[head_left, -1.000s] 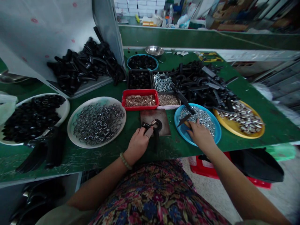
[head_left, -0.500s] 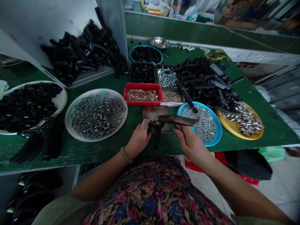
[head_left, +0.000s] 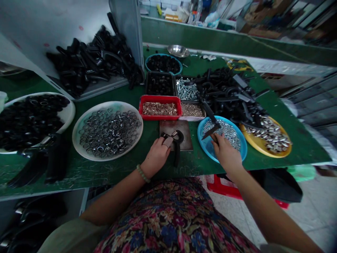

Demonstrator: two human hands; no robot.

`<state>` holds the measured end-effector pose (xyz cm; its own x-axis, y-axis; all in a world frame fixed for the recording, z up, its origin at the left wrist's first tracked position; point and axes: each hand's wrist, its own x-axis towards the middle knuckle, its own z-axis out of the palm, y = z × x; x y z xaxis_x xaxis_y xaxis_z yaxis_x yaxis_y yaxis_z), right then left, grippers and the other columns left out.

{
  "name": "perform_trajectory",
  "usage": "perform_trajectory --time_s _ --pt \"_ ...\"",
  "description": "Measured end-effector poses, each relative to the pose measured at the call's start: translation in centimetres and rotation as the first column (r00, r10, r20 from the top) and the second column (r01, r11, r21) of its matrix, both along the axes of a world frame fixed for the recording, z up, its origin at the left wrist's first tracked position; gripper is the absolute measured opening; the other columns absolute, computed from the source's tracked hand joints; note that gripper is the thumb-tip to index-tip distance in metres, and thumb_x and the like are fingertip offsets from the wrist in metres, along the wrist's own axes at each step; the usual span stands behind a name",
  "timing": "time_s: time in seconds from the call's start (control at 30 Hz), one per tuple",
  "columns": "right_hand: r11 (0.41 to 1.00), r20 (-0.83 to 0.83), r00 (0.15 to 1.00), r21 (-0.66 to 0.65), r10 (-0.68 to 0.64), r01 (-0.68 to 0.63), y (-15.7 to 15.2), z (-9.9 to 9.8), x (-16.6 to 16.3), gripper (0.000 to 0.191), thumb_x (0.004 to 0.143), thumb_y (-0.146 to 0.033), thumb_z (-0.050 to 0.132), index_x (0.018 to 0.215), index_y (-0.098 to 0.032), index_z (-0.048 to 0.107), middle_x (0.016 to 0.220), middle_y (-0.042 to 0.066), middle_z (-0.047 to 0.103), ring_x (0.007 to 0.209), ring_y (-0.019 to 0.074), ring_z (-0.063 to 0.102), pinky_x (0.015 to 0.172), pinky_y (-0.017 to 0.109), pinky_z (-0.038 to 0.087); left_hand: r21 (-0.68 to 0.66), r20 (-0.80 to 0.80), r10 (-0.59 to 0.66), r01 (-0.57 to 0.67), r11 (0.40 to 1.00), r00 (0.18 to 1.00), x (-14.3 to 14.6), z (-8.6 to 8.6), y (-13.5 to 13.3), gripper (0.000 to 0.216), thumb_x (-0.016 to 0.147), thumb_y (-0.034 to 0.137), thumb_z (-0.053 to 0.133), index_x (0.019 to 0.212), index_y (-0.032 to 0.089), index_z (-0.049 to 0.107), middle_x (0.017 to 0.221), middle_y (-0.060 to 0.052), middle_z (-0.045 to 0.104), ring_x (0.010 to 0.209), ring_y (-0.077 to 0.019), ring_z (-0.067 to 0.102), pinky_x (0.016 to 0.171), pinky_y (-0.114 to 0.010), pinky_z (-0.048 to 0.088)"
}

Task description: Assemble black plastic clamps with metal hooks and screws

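My left hand [head_left: 157, 156], with a pale wrap on a finger, is closed on a black curved part [head_left: 179, 137] with a small shiny metal piece. This part rests on a square steel plate [head_left: 188, 128] at the table's front. My right hand [head_left: 225, 153] grips the short wooden handle of a hammer [head_left: 210, 131] with a long, narrow, tapering dark head. The hammer is over the left side of a blue tray [head_left: 201, 147] of small shiny metal pieces [head_left: 229, 131].
Behind the plate stand a red bin [head_left: 141, 107] of copper-coloured pins and a bin of silver screws [head_left: 186, 89]. A white tray [head_left: 76, 147] of metal rings lies left. Black parts [head_left: 229, 93] are heaped right, near a yellow tray [head_left: 259, 149].
My right hand has moved right with the hammer, from above the plate to over the blue tray. My left hand stays on the black part, which now shows more fully.
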<state>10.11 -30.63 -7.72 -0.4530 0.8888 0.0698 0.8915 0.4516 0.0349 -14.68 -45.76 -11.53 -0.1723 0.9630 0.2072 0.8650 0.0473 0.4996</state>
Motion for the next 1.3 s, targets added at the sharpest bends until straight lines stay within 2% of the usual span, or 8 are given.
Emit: perform_trajectory --time_s 0.13,0.23,0.43,0.67,0.83,0.97,1.1,1.3 --pt "0.996 0.104 0.994 0.084 0.014 -0.023 1.2 -1.4 1.3 0.044 0.095 -0.036 0.04 0.134 -0.018 0.054 0.122 0.022 0.059 0.084 0.0294 0.062 0.067 0.043 0.05 -0.016 -0.001 0.023 -0.023 1.0 1.0 -0.4 0.1 0.4 0.036 0.092 0.022 0.05 0.127 0.019 0.052 0.109 -0.009 0.055 0.102 -0.0245 0.054 0.094 -0.042 0.048" --pt "0.984 -0.007 0.992 0.123 0.129 -0.127 1.1 -0.5 -0.1 0.037 0.094 -0.034 0.046 0.121 -0.017 0.063 0.114 0.021 0.061 0.102 0.0338 0.057 0.083 0.048 0.047 -0.027 0.025 0.014 -0.013 1.0 1.0 -0.6 0.4 0.4 0.034 0.092 0.023 0.05 0.126 0.018 0.053 0.111 -0.01 0.054 0.104 -0.0245 0.053 0.096 -0.042 0.048" --pt "0.887 -0.487 0.823 -0.185 0.291 -0.423 1.3 0.6 -8.0 0.022 0.094 -0.027 0.048 0.098 -0.019 0.068 0.096 0.008 0.069 0.093 0.0213 0.062 0.087 0.034 0.046 -0.042 0.034 0.003 -0.002 0.999 0.999 -0.7 0.8 0.5 0.037 0.093 0.024 0.05 0.13 0.019 0.05 0.113 -0.01 0.054 0.105 -0.0242 0.054 0.096 -0.041 0.048" --pt "0.828 -0.531 0.831 -0.383 0.166 -0.41 3.0 -1.6 -13.8 0.021 0.092 -0.024 0.051 0.082 -0.019 0.069 0.086 0.005 0.07 0.082 0.0183 0.062 0.077 0.03 0.045 -0.036 -0.011 0.007 -0.007 0.999 1.0 -0.6 0.2 0.5 0.045 0.093 0.02 0.047 0.138 0.02 0.044 0.112 -0.01 0.053 0.104 -0.0242 0.053 0.095 -0.041 0.048" --pt "0.795 -0.607 0.795 -0.472 0.02 -0.381 3.1 -2.1 -13.0 0.027 0.095 -0.027 0.044 0.087 -0.018 0.068 0.075 0.002 0.067 0.067 0.0156 0.061 0.069 0.029 0.047 -0.025 -0.021 0.024 -0.025 0.999 0.999 -1.0 0.2 0.4 0.047 0.094 0.018 0.044 0.14 0.024 0.044 0.112 -0.009 0.05 0.102 -0.0225 0.055 0.093 -0.038 0.048" --pt "0.881 -0.618 0.776 -0.289 0.128 -0.375 2.8 -1.5 -10.7 0.021 0.092 -0.024 0.049 0.097 -0.017 0.067 0.095 0.007 0.07 0.09 0.0194 0.063 0.086 0.033 0.047 -0.079 0.059 0.057 -0.052 0.996 0.997 -1.5 1.2 0.4 0.045 0.097 0.024 0.04 0.142 0.027 0.042 0.116 -0.008 0.048 0.093 -0.0185 0.058 0.087 -0.033 0.05" --pt "0.904 -0.558 0.796 -0.177 0.233 -0.389 1.7 -0.9 -8.2 0.019 0.093 -0.024 0.048 0.095 -0.017 0.065 0.097 0.009 0.068 0.095 0.0214 0.062 0.088 0.034 0.046 -0.079 0.071 0.034 -0.028 0.997 0.997 -1.6 1.5 0.5 0.042 0.098 0.028 0.039 0.14 0.026 0.046 0.117 -0.008 0.049 0.095 -0.0193 0.058 0.089 -0.033 0.049" --pt "0.781 -0.478 0.774 -0.249 0.415 -0.573 -1.7 -1.2 -8.0 0.016 0.094 -0.022 0.048 0.089 -0.018 0.062 0.088 0.007 0.062 0.087 0.0185 0.059 0.08 0.029 0.047 -0.027 0.057 0.078 -0.076 0.997 0.995 -1.7 1.3 0.9 0.043 0.097 0.026 0.039 0.139 0.02 0.047 0.112 -0.012 0.052 0.104 -0.0251 0.053 0.096 -0.042 0.045"
